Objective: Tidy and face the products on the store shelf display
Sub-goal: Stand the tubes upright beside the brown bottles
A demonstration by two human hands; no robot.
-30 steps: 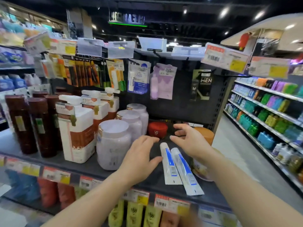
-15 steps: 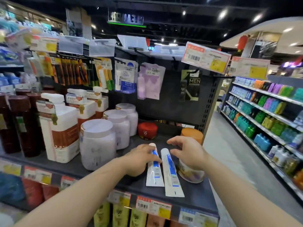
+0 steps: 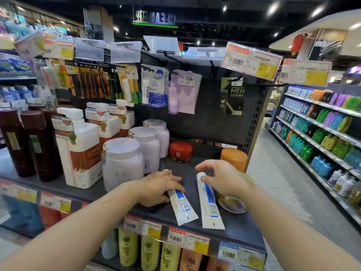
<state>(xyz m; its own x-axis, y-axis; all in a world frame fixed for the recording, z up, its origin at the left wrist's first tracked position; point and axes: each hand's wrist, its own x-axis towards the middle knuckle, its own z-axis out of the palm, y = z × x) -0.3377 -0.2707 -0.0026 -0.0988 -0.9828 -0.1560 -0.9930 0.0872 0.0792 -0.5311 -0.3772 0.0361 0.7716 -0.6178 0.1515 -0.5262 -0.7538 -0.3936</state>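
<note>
Two white tubes with blue stripes lie side by side on the dark shelf [image 3: 240,229], caps pointing to the back. My left hand [image 3: 158,187] lies over the upper half of the left tube [image 3: 182,207], fingers curled around it. My right hand [image 3: 224,178] hovers arched over the cap end of the right tube [image 3: 208,204], with the thumb touching the tube and the other fingers spread apart. A small gap separates the two tubes.
White lidded jars [image 3: 122,163] and white pump bottles [image 3: 78,147] stand left of the tubes, with brown bottles [image 3: 39,145] beyond. A red jar [image 3: 180,151] and an orange-lidded jar [image 3: 233,158] sit behind. Carded products hang above. Price tags [image 3: 187,239] line the shelf edge.
Both hands came down onto the tubes. My left hand closed over the left tube and drew it away from the right one, opening a gap between them.
</note>
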